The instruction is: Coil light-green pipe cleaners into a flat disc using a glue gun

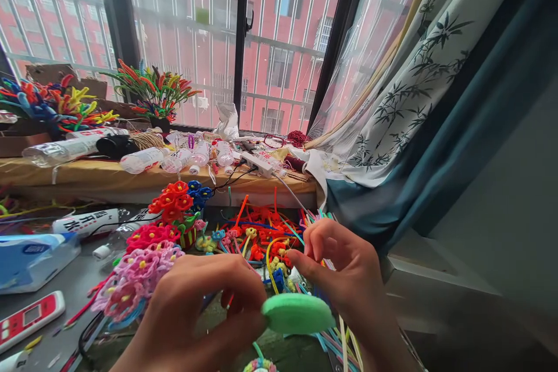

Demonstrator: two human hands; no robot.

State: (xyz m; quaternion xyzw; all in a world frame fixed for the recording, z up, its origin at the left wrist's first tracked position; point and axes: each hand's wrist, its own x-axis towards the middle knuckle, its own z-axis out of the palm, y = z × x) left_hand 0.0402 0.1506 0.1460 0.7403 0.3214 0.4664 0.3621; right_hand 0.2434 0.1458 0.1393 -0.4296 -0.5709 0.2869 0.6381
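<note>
A light green fuzzy oval piece is pinched at its left end between the thumb and fingers of my left hand. To its upper right, my right hand is raised with thumb and index finger apart and the other fingers curled; nothing shows between them. Beyond my hands lies a heap of red and orange pipe-cleaner pieces with small yellow and blue flowers. Part of a pastel ring-shaped piece shows at the bottom edge.
Pink fuzzy flowers and red ones stand left of my hands. Farther left are a blue-white packet and a red-white device. Plastic bottles lie on the windowsill. Loose pastel stems extend below my right hand.
</note>
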